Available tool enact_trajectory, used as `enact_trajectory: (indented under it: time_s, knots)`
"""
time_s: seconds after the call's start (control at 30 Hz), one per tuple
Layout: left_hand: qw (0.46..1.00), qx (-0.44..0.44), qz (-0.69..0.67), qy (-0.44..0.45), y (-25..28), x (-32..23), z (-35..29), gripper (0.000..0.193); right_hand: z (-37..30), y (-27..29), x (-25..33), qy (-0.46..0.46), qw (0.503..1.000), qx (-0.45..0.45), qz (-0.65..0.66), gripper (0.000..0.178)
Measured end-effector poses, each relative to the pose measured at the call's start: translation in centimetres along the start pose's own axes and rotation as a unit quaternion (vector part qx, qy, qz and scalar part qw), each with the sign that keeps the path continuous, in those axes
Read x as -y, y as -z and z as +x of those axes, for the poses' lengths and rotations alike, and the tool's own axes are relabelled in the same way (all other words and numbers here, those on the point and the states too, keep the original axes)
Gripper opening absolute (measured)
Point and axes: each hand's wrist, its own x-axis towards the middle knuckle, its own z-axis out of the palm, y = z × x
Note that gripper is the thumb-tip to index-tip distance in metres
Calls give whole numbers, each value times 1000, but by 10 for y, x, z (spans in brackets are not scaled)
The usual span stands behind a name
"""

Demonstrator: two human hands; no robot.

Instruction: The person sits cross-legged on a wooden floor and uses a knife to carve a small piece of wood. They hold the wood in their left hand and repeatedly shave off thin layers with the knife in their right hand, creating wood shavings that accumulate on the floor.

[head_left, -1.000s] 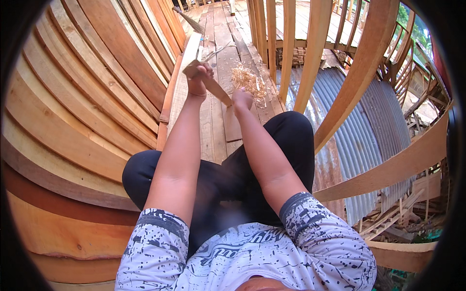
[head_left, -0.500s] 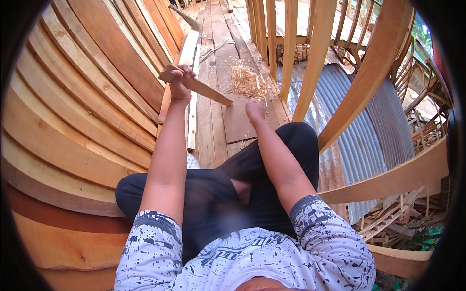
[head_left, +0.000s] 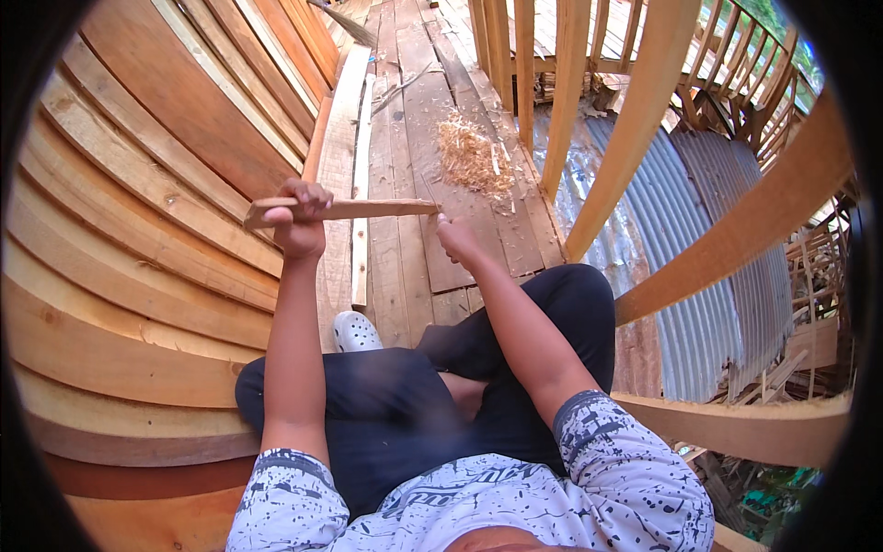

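Observation:
My left hand (head_left: 303, 230) is wrapped round a flat wooden slat (head_left: 379, 208) near its wider left end. The slat is held almost level across the walkway. At its narrow right end, my right hand (head_left: 457, 241) is closed, its knuckles by the tip. What those fingers hold, if anything, is too small or hidden to make out. Beyond my right hand a heap of curly wood shavings (head_left: 474, 155) lies on a brown board (head_left: 451, 262).
A slatted wooden wall (head_left: 138, 239) rises on my left. Wooden balusters (head_left: 635, 138) stand on the right, with a corrugated metal roof (head_left: 681, 239) below them. A long pale plank (head_left: 361, 230) lies along the floor. A white clog (head_left: 355, 331) sits by my knee, and a broom (head_left: 354, 29) lies far off.
The slat has swung from sloping down rightward to nearly level. My left hand has come nearer and leftward; my right hand has shifted left, to the slat's tip. The view has tilted slightly.

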Motion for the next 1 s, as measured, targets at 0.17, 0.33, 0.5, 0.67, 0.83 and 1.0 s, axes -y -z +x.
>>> enact_trajectory:
  time_s: [0.17,0.33,0.5,0.67,0.83,1.0]
  knots:
    - [999,-15,-11,-29,12,3,-22,76,9,-16,-2,48,997,56,5,44]
    - [999,5,-2,-49,0,4,-22,75,18,-25,-18,252,966,47,-18,37]
    - [996,79,-16,-40,8,3,-24,74,19,-7,-9,65,988,102,-96,41]
    - [994,73,-17,-74,0,1,-21,72,15,-1,13,-6,987,122,-101,49]
    - [994,31,-28,-102,10,7,-16,70,43,-26,3,194,965,41,-172,55]
    - [993,22,-18,-112,19,1,-12,69,50,-35,-1,196,955,-26,-223,51]
